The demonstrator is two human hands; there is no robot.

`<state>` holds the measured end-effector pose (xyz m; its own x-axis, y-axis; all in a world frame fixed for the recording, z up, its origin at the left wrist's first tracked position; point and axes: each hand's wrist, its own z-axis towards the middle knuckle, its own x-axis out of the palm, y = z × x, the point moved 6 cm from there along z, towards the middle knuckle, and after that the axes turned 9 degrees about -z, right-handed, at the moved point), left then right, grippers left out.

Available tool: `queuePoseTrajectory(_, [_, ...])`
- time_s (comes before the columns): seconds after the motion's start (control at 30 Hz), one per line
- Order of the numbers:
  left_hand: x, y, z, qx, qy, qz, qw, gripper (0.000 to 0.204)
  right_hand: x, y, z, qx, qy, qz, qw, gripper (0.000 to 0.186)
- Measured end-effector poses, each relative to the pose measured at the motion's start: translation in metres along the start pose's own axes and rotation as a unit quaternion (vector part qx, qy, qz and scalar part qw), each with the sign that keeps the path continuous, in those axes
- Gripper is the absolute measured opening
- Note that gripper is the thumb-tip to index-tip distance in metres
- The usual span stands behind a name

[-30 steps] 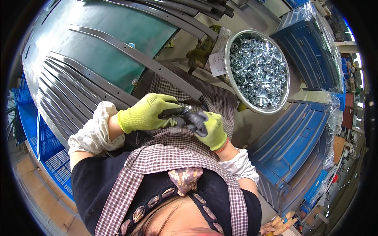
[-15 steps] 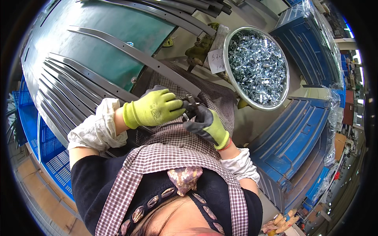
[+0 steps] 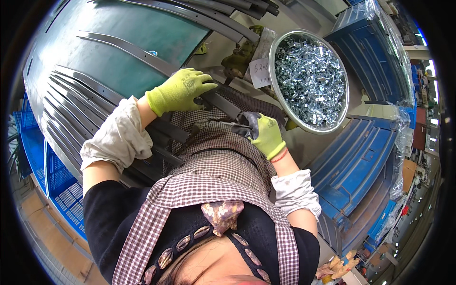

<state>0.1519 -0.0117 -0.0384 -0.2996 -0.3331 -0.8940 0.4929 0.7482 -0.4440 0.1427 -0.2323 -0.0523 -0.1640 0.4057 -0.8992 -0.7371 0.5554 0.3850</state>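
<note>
Left hand (image 3: 183, 90) has one dark metal strip (image 3: 222, 103) gripped close to its near end; right hand (image 3: 263, 133) is curled in by the tip, can't tell on what. So one's in hand, loads more strips (image 3: 78, 111) lie left on the green surface (image 3: 178, 40), and the basin (image 3: 272, 59) at right is heaped with metal clips (image 3: 311, 85). Can't tell which strips are done.

We see a smooth, satin-sheened long dark-grey metal strip (image 3: 152, 61), glossy small silvery metal clips (image 3: 311, 80) and a matt brown-and-white checked cloth apron (image 3: 218, 168).
</note>
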Motion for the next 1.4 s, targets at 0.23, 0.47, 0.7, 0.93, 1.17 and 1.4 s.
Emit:
queuePoseTrajectory(0.23, [0.001,0.006,0.003,0.024,-0.044,-0.02,0.999,0.057,0.009,-0.014,0.038,-0.073,0.024,0.057,0.995,0.035])
queuePoseTrajectory(0.47, [-0.002,0.01,0.007,0.009,-0.07,-0.032,0.997,0.052,0.016,-0.02,0.035,-0.015,-0.011,0.122,0.992,0.044])
queuePoseTrajectory(0.7, [-0.002,0.01,0.005,-0.008,-0.038,-0.059,0.997,0.057,0.002,-0.005,0.029,0.024,0.064,0.088,0.994,0.04])
queuePoseTrajectory(0.93, [-0.001,0.009,0.003,0.004,-0.049,-0.056,0.997,0.055,0.022,-0.031,0.034,0.031,0.099,0.234,0.967,0.031])
queuePoseTrajectory(1.17, [-0.003,0.011,0.004,-0.022,-0.025,-0.061,0.998,0.054,0.027,-0.045,0.037,0.054,0.045,0.194,0.979,0.021])
queuePoseTrajectory(1.4, [-0.005,0.012,0.006,-0.035,-0.041,-0.062,0.997,0.052,0.02,-0.067,-0.026,0.272,0.078,0.136,0.949,0.022])
